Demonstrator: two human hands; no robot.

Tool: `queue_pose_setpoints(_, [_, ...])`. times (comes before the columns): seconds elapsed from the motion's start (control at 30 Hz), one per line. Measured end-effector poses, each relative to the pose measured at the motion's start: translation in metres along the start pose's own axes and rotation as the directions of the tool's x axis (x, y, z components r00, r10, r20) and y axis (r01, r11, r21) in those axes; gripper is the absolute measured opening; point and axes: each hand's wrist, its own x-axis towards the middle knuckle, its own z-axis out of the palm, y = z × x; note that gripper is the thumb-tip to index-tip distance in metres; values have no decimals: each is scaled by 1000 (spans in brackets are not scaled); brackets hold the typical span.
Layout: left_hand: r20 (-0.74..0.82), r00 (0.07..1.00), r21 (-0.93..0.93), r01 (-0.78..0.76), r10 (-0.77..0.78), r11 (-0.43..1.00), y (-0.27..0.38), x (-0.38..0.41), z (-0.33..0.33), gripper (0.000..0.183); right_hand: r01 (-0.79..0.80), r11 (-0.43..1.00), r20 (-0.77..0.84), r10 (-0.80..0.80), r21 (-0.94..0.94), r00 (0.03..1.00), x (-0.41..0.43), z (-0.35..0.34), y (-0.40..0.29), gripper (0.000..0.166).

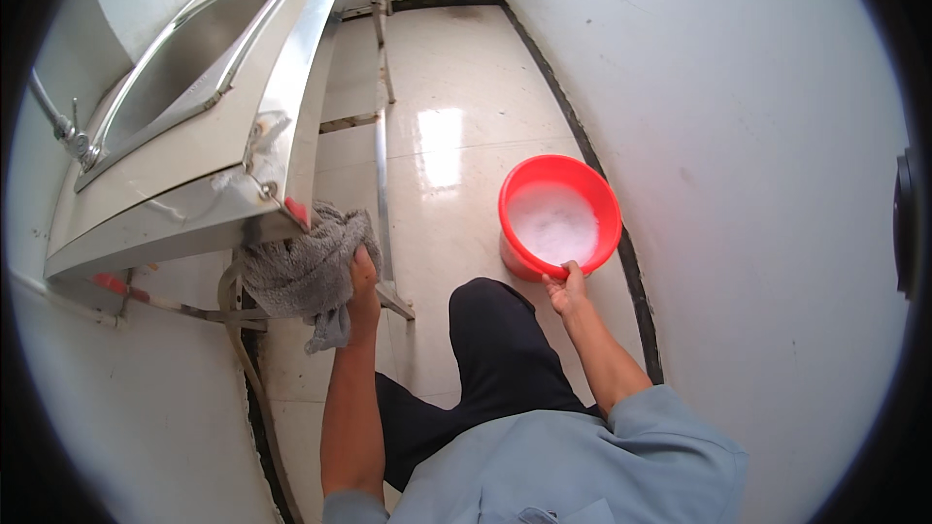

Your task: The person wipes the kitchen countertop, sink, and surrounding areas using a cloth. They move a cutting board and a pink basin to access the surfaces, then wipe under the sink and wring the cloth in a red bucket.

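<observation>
A crumpled grey cloth (306, 269) is in my left hand (364, 291), just below the near corner of the metal sink counter (284, 116). The thumb shows on its right side, while the cloth hides the other fingers. My right hand (568, 290) grips the near rim of a red plastic bucket (511, 255). White foam (555, 222) covers what is inside the bucket. The bucket appears upright, close to the right wall.
A stainless steel sink (196, 58) with a faucet (76, 138) is set into the counter at left. Metal legs and crossbars (381, 175) stand beneath it. A hose (251, 371) runs down by the left wall. The white wall (728, 160) bounds the tiled floor (473, 87) at right.
</observation>
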Motion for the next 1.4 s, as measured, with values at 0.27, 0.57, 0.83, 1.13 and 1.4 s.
queue_pose_setpoints(0.27, [81, 988, 156, -144, 133, 977, -34, 4, 1, 42, -49, 996, 5, 50, -81, 999, -63, -70, 38, 31])
queue_pose_setpoints(0.57, [127, 991, -200, 63, -38, 978, -44, 11, -12, 50, -176, 953, 115, 209, -246, 971, -128, -148, 51, 33])
queue_pose_setpoints(0.83, [188, 975, -291, 169, -117, 942, -56, 19, -21, 56, 147, 224, 121, -126, -963, 985, -150, -168, -21, 33])
queue_pose_setpoints(1.13, [210, 932, -368, 356, -297, 859, -32, 6, -28, 68, 684, 342, 409, -602, -644, 686, -232, -15, -120, 27])
queue_pose_setpoints(1.4, [120, 937, -318, 350, -329, 881, -13, 4, -49, 72, 623, -58, 626, -61, -780, 778, -180, -17, -27, 38])
